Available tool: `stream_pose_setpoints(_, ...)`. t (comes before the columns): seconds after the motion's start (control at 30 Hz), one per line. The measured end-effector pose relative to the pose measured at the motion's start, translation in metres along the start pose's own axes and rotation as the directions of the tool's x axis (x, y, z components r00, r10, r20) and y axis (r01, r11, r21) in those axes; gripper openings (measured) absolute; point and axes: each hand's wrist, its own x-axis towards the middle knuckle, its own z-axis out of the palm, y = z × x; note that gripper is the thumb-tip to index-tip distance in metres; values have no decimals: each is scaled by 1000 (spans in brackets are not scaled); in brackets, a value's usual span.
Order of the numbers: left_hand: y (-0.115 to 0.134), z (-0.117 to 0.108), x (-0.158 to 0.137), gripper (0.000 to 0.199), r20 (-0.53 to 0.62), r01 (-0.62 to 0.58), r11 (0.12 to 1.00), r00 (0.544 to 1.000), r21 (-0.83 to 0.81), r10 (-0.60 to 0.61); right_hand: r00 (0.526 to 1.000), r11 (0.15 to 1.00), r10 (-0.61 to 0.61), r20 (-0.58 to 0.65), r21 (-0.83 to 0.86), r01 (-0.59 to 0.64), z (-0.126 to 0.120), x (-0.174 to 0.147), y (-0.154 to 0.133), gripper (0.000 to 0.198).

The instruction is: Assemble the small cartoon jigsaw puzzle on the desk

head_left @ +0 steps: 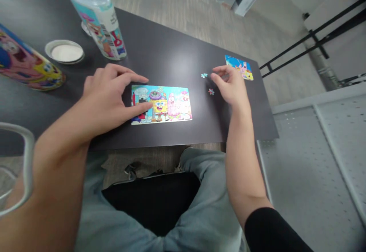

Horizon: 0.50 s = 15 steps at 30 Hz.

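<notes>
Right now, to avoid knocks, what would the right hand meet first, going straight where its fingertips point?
The right hand would probably meet the small, flat, light-blue jigsaw piece first, though depth is unclear.

A cartoon puzzle (161,108) lies flat near bluish piece (204,75) and reddish piece (211,91).

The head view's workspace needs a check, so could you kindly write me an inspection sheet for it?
Surface: dark tabletop, glare near the middle.
Job's things: SpongeBob jigsaw puzzle; two loose jigsaw pieces to its right.
Clutter: picture card at the right; clear cartoon-printed jar; second cartoon-printed container; round lid.
Hands: left hand, thumb on the puzzle; right hand beside the loose pieces, grip unclear.
Cables: nothing seen.
Surroundings: grey floor, black rails, perforated panel, pale curved tube at left.
</notes>
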Motion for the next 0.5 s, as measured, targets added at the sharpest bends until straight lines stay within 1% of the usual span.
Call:
stream_pose_setpoints(0.1, 2, -2, 1, 62, 33, -3, 994, 999, 113, -1, 1000, 995, -3, -16, -97, 2, 17, 0, -5, 20)
stream_pose_setpoints(0.2, 5, -2, 2, 66, 27, 3, 989, 1000, 145, -7, 999, 994, -19, -31, -105, 15, 27, 3, -11, 19)
stream_pose_setpoints(0.33, 10, -3, 3, 69, 35, 29, 986, 999, 163, -35, 1000, 1000, -7, 21, -8, 8, 27, 6, -7, 23)
stream_pose_setpoints(0.43, 12, -4, 3, 67, 40, 49, 987, 998, 152, -55, 996, 992, 14, 89, 124, -25, 23, 5, -4, 31)
stream_pose_setpoints(0.5, 9, -3, 4, 63, 28, 46, 992, 998, 119, -50, 989, 972, 16, 149, 230, -50, 22, 3, -9, 36)
